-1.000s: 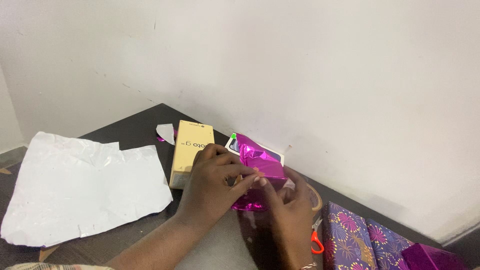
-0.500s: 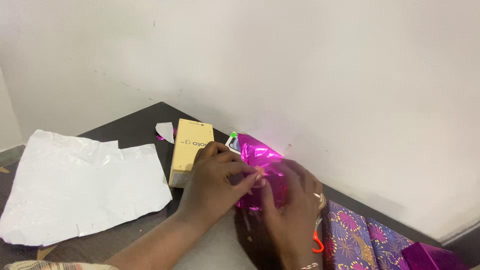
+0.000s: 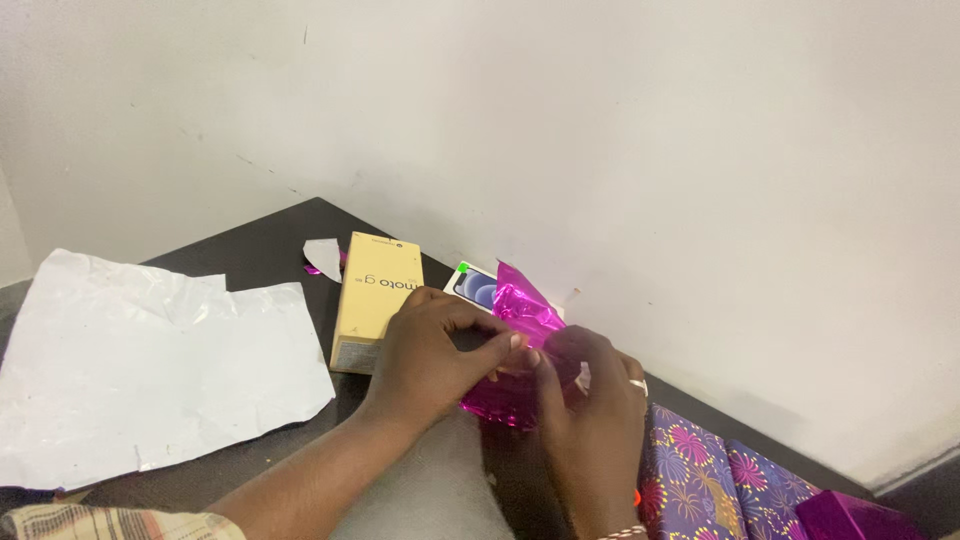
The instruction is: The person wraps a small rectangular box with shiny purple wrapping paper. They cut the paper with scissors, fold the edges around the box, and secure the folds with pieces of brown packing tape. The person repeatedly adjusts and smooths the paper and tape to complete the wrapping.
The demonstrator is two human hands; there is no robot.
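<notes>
I'm at a plain room in a home, working at a dark table pushed into the corner of bare white painted walls. Gift-wrapping clutter shows it: a crumpled white sheet of paper at nine o'clock, a yellow phone box at twelve, and purple patterned wrapped parcels at four o'clock. Nothing looks like shop fittings or office gear.
</notes>
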